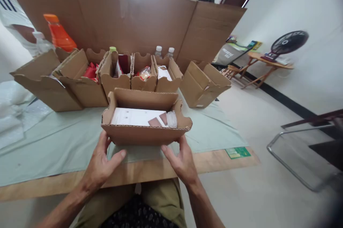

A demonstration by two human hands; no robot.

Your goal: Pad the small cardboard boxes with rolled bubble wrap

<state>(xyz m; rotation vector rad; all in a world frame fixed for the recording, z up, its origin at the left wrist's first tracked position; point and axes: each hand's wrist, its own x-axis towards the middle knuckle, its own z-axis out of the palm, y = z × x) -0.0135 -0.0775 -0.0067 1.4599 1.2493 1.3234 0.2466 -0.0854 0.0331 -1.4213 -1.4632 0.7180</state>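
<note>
An open-topped cardboard box (139, 135) stands right in front of me on the cloth, long side toward me. Inside it lie a white carton (131, 117) with brown patches and a clear, rounded plastic item (172, 119) at the right end. My left hand (104, 162) grips the box's lower left end, fingers partly hidden behind it and thumb held out in front. My right hand (182, 160) holds the lower right end, its thumb near the front wall and its fingertips hidden around the side.
Behind stands a row of cardboard bins (115, 81) with packets and cartons. One more bin (203, 81) stands at the right. Bottles, one orange (60, 33), stand before a tall cardboard screen (134, 17). Bubble wrap (12, 110) lies left; a green card (238, 153) lies on the table's right edge.
</note>
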